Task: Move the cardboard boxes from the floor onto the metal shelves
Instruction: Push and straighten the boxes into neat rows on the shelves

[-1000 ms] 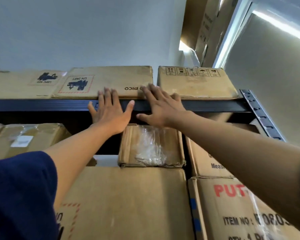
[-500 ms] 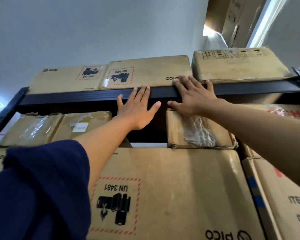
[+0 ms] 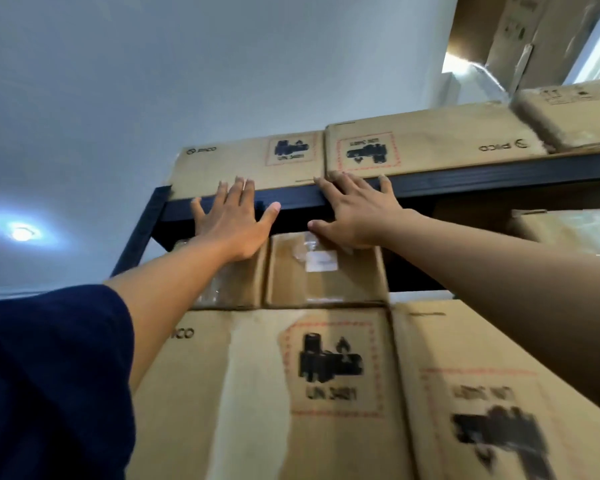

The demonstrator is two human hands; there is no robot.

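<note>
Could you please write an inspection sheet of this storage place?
Surface: black metal top shelf, loaded.
Job's things: left PICO box and right PICO box side by side on top; third box further right; more boxes below.
Clutter: nothing seen.
Hands: left hand flat, fingertips at left box; right hand flat at right box's edge.
Cables: nothing seen.
Surroundings: white wall, ceiling lamp.

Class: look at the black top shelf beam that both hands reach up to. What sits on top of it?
On the top shelf beam sit three cardboard boxes: the left PICO box, the middle PICO box and a third box. Their tops and whatever lies behind them are hidden.
</note>
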